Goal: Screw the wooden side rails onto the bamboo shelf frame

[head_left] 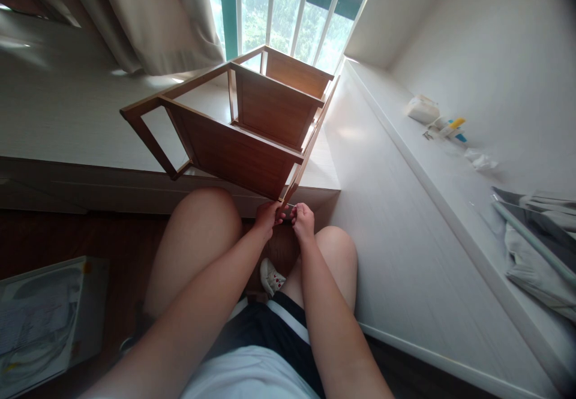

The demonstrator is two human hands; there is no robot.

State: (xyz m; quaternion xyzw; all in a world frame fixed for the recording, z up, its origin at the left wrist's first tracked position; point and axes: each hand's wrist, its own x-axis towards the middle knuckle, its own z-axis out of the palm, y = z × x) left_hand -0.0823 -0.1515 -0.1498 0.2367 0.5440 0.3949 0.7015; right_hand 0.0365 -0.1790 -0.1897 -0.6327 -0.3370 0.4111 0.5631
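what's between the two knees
In the head view: the left hand on the wooden rack, the right hand close beside it, and below them a white shoe.

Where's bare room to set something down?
The pale platform looks bare left of the wooden rack, between the curtain and its front edge. Crowded: between the knees, around left hand and right hand; the right-hand ledge, around the white packet.

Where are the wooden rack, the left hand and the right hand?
Wooden rack (pixel 275 108): head view, on its middle panel.
Left hand (pixel 267 215): head view, on the back of the hand.
Right hand (pixel 303 220): head view, on the back of the hand.
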